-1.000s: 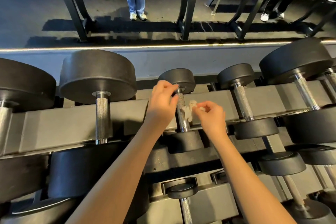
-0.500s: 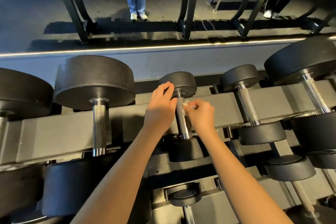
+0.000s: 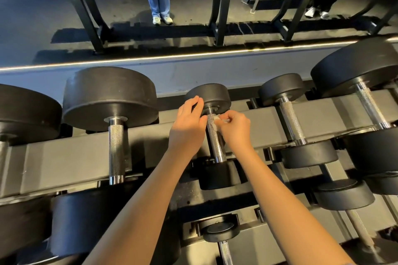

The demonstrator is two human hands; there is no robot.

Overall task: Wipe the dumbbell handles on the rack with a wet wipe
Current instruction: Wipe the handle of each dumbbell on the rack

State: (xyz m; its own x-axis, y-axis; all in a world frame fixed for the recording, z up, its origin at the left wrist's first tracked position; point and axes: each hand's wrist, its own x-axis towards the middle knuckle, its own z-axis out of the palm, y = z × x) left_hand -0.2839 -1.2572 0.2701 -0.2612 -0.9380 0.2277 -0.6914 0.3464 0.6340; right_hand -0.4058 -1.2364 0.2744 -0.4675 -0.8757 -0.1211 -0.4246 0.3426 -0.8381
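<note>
Wipe and steel meet just above the middle of the frame. The wet wipe (image 3: 216, 119), a small crumpled white wad, is pressed against the right side of the dumbbell handle (image 3: 216, 142) at its far end, close under the far head (image 3: 212, 95). I read the right hand (image 3: 235, 129) as pinching the wipe between thumb and curled fingertips, and most of the wad is hidden in that pinch. The left hand (image 3: 187, 125) is on the other side of the same handle. Its fingers are fairly straight and laid against the left edge of the far head, relaxed rather than clenched. The thumb is just beside the bar, and I cannot tell whether it touches the steel. Below both hands the knurled bar is bare down to the near head (image 3: 221, 175), which sits in shadow.

This small dumbbell lies front to back across the grey rack (image 3: 64, 157). Left of it on my feed rests a large dumbbell (image 3: 112, 101), to the right a second small dumbbell (image 3: 290, 120), and at the right edge a big one (image 3: 364, 71). A lower tier (image 3: 247, 241) at the bottom of the frame holds more weights. A bright strip (image 3: 172, 57) runs across the upper part of the frame. Above it a black rack (image 3: 221, 6) carries a row of dumbbells, and a person's legs (image 3: 159, 0) in blue jeans and pale shoes show between its uprights.
</note>
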